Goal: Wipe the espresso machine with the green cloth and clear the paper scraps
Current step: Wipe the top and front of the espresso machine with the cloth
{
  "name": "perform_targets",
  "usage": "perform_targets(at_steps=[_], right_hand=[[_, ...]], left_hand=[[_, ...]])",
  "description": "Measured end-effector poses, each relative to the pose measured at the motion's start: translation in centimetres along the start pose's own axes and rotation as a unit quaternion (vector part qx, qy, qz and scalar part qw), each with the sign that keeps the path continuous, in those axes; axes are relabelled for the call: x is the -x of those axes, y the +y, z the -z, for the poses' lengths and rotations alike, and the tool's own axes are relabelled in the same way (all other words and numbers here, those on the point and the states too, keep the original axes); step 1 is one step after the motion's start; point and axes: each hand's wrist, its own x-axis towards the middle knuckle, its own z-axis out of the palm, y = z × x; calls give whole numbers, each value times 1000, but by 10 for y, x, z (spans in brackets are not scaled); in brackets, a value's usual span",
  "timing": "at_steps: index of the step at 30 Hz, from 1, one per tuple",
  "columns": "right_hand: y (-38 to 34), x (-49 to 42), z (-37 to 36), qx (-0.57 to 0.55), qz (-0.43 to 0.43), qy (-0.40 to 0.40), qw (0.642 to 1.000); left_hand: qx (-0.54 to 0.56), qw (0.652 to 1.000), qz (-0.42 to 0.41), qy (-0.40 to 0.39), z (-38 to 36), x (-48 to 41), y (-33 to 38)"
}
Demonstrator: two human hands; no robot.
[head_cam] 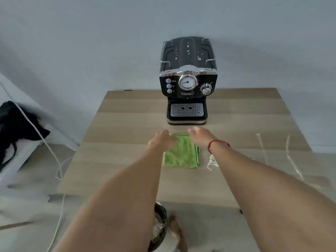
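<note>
- Head view: green cloth [181, 153] lies folded flat on the wooden table [127, 124], in front of the espresso machine [188, 79], near it but not touching.
- Cloth's long axis runs roughly from the person toward the machine; far edge is the end under the hands.
- Left hand [161, 140] rests at the cloth's far-left corner, touching it; fingers curled toward the edge, blurred, cannot tell if they pinch fabric yet.
- Right hand [200, 136] sits at the far-right corner, fingers loosely apart and stretched forward; contact with the cloth looks likely, grip not clear.
- Both hands about equally near the cloth; neither touches the machine.
- Paper scraps [188, 51]: small white bits scattered on the machine's dark top, well beyond the fingers.
- Crumpled white paper [211, 161] lies just beside the cloth's right edge, under the right wrist, nearer the right hand.
- Bin [160, 228] on the floor below the table's near edge, paper inside.
- Judgement: pickup of the cloth is the step in hand; wiping not yet begun.
</note>
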Motion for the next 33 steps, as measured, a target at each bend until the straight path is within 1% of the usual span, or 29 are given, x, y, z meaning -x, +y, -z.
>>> perform_targets(at_steps=[1, 3, 6, 9, 12, 14, 16, 18, 21, 23, 27, 30, 33], right_hand=[[6, -5, -8, 8, -25, -17, 1000], [16, -17, -24, 5, -57, -14, 998], [26, -31, -45, -17, -119, 31, 992], [28, -42, -53, -21, -175, 69, 982], [31, -52, -59, -40, -172, 88, 980], [31, -58, -63, -92, -180, 71, 977], [31, -60, -69, -112, -181, 50, 976], [32, -60, -75, -96, -173, 48, 979], [34, -56, -77, -85, -160, 82, 980], [38, -51, -77, -103, -152, 96, 978], [43, -38, -77, -136, -140, 87, 977], [32, -21, -65, -148, -118, 102, 976], [15, -3, -42, -145, -77, 132, 978]], left_hand=[[0, 1000, 9, -13, -5, -6, -2], [13, 999, 27, -24, -19, -21, -11], [38, 996, 63, -59, -35, -37, -23], [60, 993, 86, -49, -46, -57, -28], [115, 984, 122, -60, -52, -70, -23], [170, 970, 156, -70, -57, -77, -20], [203, 961, 170, -78, -61, -81, -17], [192, 964, 159, -88, -66, -82, -16], [161, 976, 133, -69, -72, -78, -18], [163, 979, 107, -53, -76, -74, -20], [189, 979, 65, -36, -78, -55, -19], [204, 977, 53, 8, -68, -36, -12], [216, 974, 26, 58, -47, -13, 2]])
